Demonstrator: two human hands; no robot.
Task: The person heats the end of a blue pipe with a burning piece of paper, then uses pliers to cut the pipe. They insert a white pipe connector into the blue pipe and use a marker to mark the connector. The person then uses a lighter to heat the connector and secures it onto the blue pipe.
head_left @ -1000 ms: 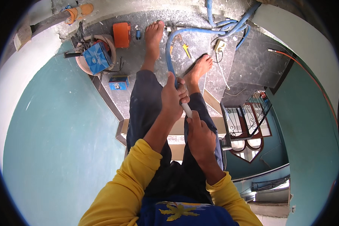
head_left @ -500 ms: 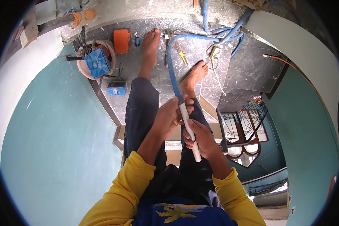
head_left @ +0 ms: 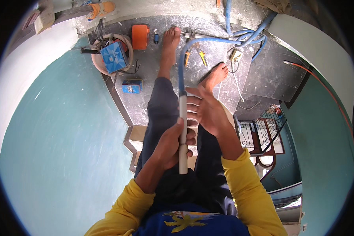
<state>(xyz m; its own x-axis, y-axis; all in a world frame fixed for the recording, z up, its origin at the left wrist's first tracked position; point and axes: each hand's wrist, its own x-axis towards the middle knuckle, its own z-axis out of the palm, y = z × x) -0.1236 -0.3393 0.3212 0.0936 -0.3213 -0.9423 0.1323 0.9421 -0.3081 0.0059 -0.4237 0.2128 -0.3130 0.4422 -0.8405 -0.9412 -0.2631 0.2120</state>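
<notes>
I sit with my legs stretched over a grey stone floor [head_left: 145, 102]. My left hand [head_left: 172, 143] is closed around a white plastic tube [head_left: 183, 118] held upright over my lap. A blue cable [head_left: 181, 67] comes out of the tube's top end and arcs away toward a coil of blue cable [head_left: 244, 35] by the far wall. My right hand [head_left: 206, 112] is beside the upper part of the tube, palm showing and fingers spread, with the fingertips against the tube. The tube's lower end sticks out below my left hand.
Yellow-handled pliers [head_left: 202, 57] lie between my bare feet. An orange box [head_left: 140, 36], a blue box in a round basin [head_left: 114, 57], a small blue box [head_left: 131, 85] and a white socket [head_left: 236, 55] sit on the floor. Teal walls flank me; a stair railing [head_left: 259, 133] drops away at right.
The tube has swung upright. My left hand now grips it lower down, and my right hand has moved up to its top end and spread its fingers.
</notes>
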